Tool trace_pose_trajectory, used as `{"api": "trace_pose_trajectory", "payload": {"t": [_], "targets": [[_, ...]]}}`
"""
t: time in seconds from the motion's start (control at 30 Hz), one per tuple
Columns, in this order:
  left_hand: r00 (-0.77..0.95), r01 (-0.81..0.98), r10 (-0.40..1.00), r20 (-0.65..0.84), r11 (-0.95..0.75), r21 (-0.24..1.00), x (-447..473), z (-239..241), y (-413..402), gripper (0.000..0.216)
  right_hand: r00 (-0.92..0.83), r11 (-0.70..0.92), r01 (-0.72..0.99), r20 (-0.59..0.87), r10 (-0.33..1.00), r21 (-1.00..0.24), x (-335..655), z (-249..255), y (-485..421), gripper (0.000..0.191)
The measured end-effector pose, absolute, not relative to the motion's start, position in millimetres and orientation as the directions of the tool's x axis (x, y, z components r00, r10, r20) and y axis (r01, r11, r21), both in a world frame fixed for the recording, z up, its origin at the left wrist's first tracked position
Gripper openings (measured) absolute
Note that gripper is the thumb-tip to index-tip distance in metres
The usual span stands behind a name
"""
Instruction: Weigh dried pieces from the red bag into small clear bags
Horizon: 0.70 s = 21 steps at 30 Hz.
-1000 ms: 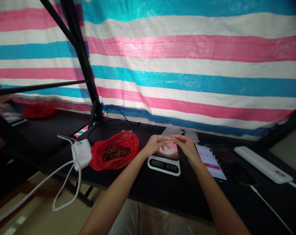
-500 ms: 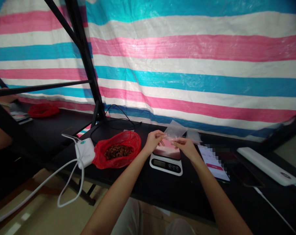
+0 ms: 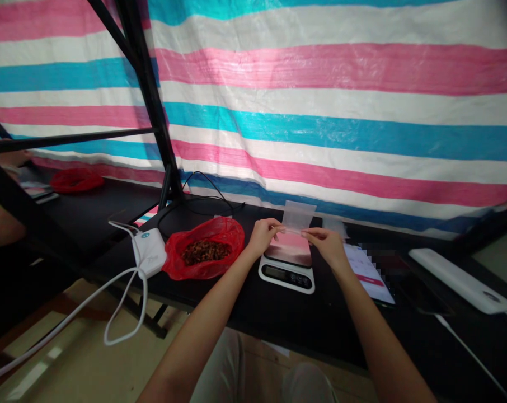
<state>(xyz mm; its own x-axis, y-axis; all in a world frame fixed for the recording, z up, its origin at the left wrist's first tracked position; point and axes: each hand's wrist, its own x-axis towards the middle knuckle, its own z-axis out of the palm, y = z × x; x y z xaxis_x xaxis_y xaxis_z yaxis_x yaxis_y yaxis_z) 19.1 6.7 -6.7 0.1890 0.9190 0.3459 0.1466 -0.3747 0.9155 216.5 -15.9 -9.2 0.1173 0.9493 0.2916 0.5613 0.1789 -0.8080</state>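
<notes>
A small clear plastic bag [image 3: 299, 215] is stretched between my two hands, just above the far end of a digital kitchen scale [image 3: 287, 277]. My left hand [image 3: 263, 238] pinches its near left corner. The near right corner is pinched by my right hand [image 3: 324, 240]. The scale has a shiny pinkish plate and a dark display; its digits cannot be read. To the left of my left forearm, a red plastic bag [image 3: 236, 230] lies open with many small brown pieces [image 3: 205, 252] inside. Another clear bag [image 3: 334, 226] lies behind my right hand.
A white power strip [image 3: 149, 252] with looping cords sits left of the red bag. On the right are a lit phone [image 3: 367, 274], a dark phone [image 3: 423, 295] and a white power bank [image 3: 461, 281]. A black metal frame [image 3: 146, 101] stands left. Beyond it, another person's arm [image 3: 1, 224] shows.
The clear bag has been turned square and spread flatter between my hands, which still pinch it. The view has tilted slightly downward.
</notes>
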Motion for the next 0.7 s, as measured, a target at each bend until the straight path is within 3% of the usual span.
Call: {"api": "trace_pose_trajectory", "payload": {"t": [0.3, 0.7], "targets": [[0.172, 0.303, 0.886, 0.431, -0.464, 0.832, 19, -10, 2, 0.016, 0.171, 0.087, 0.76, 0.327, 0.93, -0.644, 212, -1, -23, 0.03], [0.189, 0.458, 0.852, 0.489, -0.517, 0.723, 20, -2, -5, 0.022, 0.209, 0.097, 0.708, 0.339, 0.917, -0.699, 209, -7, -21, 0.026]]}}
